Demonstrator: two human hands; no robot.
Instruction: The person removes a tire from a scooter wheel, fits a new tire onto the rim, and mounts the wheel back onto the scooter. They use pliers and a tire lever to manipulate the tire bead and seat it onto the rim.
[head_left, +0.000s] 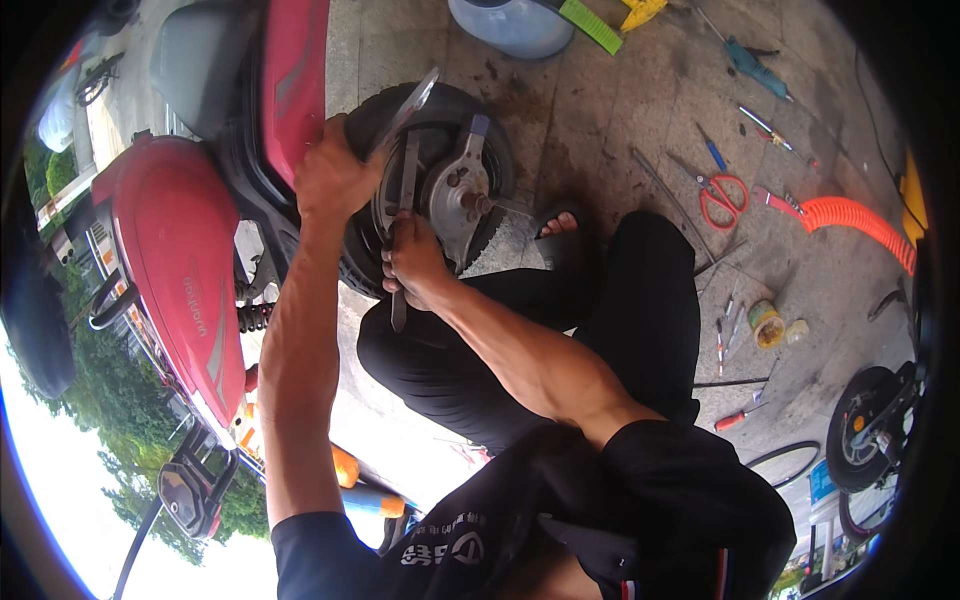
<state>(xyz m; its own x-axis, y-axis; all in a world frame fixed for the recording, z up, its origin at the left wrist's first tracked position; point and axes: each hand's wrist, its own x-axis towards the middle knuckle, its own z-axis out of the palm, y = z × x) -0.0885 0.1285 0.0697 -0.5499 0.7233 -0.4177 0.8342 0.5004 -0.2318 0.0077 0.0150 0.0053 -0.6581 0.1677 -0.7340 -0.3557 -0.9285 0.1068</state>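
Note:
A black tire (pixel 492 130) sits on the wheel of a red scooter (pixel 165 250), its metal hub (pixel 452 190) facing up toward me. My left hand (pixel 335 170) is closed around a shiny tire lever (pixel 412 105), whose bright end sticks up past the tire. Lower down, my right hand (pixel 415 258) grips a second, flat tire lever (pixel 408 170) lying across the rim. One end of that lever shows below my fingers, and the other reaches up beside the hub. Where either lever meets the tire bead is hard to make out.
On the paved floor to the right lie red-handled scissors (pixel 722 203), a coiled orange hose (pixel 855 218), a red screwdriver (pixel 732 421) and a small yellow tin (pixel 766 325). A water basin (pixel 512 28) and green brush (pixel 592 26) are at the top. My sandalled foot (pixel 560 228) is beside the wheel.

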